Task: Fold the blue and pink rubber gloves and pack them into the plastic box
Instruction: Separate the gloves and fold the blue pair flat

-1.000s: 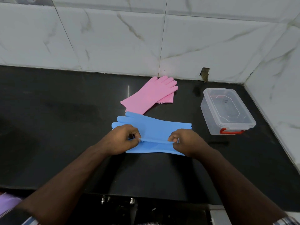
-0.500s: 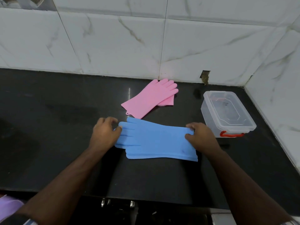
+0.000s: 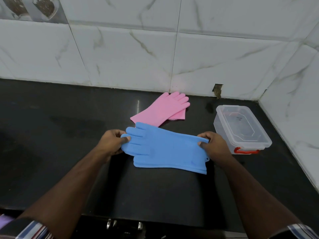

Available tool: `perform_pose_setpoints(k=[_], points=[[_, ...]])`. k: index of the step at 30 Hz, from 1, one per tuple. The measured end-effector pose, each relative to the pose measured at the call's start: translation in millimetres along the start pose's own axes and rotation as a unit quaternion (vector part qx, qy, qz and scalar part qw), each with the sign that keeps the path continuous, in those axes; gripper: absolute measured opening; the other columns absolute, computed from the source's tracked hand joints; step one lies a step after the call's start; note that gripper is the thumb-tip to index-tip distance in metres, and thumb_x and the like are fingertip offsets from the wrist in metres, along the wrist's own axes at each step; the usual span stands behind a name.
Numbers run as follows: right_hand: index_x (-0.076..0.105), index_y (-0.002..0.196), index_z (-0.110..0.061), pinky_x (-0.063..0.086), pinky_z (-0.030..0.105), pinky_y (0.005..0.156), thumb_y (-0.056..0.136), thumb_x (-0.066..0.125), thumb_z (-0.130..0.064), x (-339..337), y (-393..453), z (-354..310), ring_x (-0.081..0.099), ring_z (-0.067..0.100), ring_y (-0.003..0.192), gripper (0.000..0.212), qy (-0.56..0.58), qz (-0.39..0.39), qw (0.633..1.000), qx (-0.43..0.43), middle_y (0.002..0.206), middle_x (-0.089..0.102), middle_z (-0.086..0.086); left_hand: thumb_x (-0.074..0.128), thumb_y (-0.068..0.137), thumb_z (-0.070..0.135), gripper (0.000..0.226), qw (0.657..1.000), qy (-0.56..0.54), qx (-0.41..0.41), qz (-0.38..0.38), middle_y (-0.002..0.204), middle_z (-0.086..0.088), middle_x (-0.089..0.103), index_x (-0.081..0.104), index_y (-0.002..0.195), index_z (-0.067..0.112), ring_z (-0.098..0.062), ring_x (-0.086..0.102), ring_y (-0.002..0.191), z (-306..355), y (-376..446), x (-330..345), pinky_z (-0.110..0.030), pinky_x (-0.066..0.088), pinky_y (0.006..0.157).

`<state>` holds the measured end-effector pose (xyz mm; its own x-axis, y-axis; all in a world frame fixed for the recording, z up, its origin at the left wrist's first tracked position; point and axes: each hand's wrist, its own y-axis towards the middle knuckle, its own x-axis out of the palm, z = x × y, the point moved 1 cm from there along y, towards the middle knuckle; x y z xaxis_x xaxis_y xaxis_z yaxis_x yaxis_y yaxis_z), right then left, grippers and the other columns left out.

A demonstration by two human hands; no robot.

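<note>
On counter (image 3: 69,135), unlabelled blue gloves (image 3: 165,149)

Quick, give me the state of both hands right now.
Left hand: closed, pinching the finger end of the blue gloves.
Right hand: closed, pinching the cuff end of the blue gloves.

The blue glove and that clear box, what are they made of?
Blue rubber glove: seemingly soft silicone or rubber, matte; it drapes limply between the hands. Clear lidded plastic box: hard, glossy, see-through plastic, with a red latch.
</note>
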<state>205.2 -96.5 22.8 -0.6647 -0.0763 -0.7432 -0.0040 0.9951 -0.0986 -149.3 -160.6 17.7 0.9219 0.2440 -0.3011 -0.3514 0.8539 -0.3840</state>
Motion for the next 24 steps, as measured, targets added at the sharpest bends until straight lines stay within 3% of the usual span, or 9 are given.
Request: perform_pose_setpoints(k=[3,5,7,9,11,14,19,22,24], points=[[0.063,0.125,-0.021,0.052,0.038,0.095,0.085,0.074,-0.019,4,-1,-2,0.06,0.022,0.108,0.041,-0.123,0.006,0.992,-0.026,0.125,0.059,0.003,0.073,0.085,0.022,0.04,0.969,0.227,0.074,0.058,0.119,-0.008,0.065,0.064,0.124,0.013,-0.025,0.065,0.107,-1,9,-6,-0.042,0.053,0.097],[0.064,0.124,-0.019,0.045,0.027,0.091,0.085,0.073,-0.019,7,-4,-5,0.059,0.019,0.109,0.04,-0.104,-0.003,0.993,-0.054,0.119,0.06,0.001,0.074,0.082,0.027,0.046,0.941,0.3,0.139,0.076,0.121,-0.005,0.06,0.063,0.127,0.021,-0.024,0.06,0.112,1,4,-2,-0.039,0.049,0.099],[0.067,0.119,-0.015,0.038,0.022,0.084,0.085,0.072,-0.016,9,-6,-4,0.06,0.015,0.101,0.035,-0.076,-0.015,0.995,-0.059,0.11,0.063,0.0,0.074,0.083,0.026,0.034,0.925,0.311,0.215,0.04,0.112,0.001,0.062,0.069,0.117,0.025,-0.018,0.061,0.105,3,-9,11,-0.033,0.048,0.091],[0.064,0.122,-0.011,0.041,0.024,0.084,0.086,0.071,-0.016,9,-6,0,0.059,0.016,0.099,0.038,-0.069,-0.008,0.997,-0.032,0.115,0.065,0.005,0.074,0.085,0.028,0.022,0.903,0.335,0.265,-0.044,0.107,0.009,0.064,0.072,0.107,0.029,-0.009,0.059,0.098,2,-25,27,-0.029,0.049,0.088],[0.058,0.131,-0.008,0.048,0.031,0.09,0.087,0.069,-0.017,7,-1,3,0.061,0.024,0.108,0.046,-0.078,-0.005,0.997,0.009,0.123,0.064,0.01,0.073,0.086,0.037,0.023,0.871,0.38,0.291,-0.11,0.109,0.015,0.064,0.07,0.108,0.033,-0.003,0.056,0.103,1,-37,39,-0.031,0.049,0.092],[0.055,0.133,-0.006,0.05,0.036,0.092,0.09,0.065,-0.018,4,8,5,0.06,0.029,0.113,0.046,-0.082,-0.022,0.995,0.049,0.127,0.062,0.013,0.07,0.087,0.045,0.032,0.828,0.448,0.314,-0.122,0.114,0.014,0.061,0.068,0.117,0.034,-0.007,0.052,0.11,-1,-41,51,-0.034,0.047,0.094],[0.063,0.114,-0.01,0.049,0.03,0.074,0.09,0.065,-0.019,5,16,1,0.062,0.023,0.095,0.026,-0.065,-0.013,0.994,0.082,0.11,0.066,0.01,0.064,0.092,0.039,0.026,0.787,0.49,0.357,-0.116,0.112,0.009,0.063,0.069,0.115,0.029,-0.014,0.054,0.106,2,-41,64,-0.037,0.048,0.089],[0.062,0.092,-0.015,0.052,0.03,0.069,0.089,0.066,-0.021,4,16,2,0.064,0.022,0.085,0.008,-0.028,0.026,0.996,0.086,0.094,0.067,0.008,0.06,0.094,0.036,0.02,0.793,0.477,0.363,-0.109,0.105,0.01,0.065,0.072,0.109,0.028,-0.013,0.056,0.1,1,-41,66,-0.037,0.05,0.084],[0.06,0.083,-0.015,0.049,0.027,0.064,0.089,0.065,-0.023,2,15,1,0.064,0.021,0.081,0.011,0.0,0.047,0.996,0.071,0.086,0.066,0.006,0.058,0.094,0.034,0.019,0.799,0.46,0.372,-0.105,0.1,0.01,0.065,0.073,0.104,0.028,-0.012,0.058,0.096,-2,-41,65,-0.037,0.052,0.082]])
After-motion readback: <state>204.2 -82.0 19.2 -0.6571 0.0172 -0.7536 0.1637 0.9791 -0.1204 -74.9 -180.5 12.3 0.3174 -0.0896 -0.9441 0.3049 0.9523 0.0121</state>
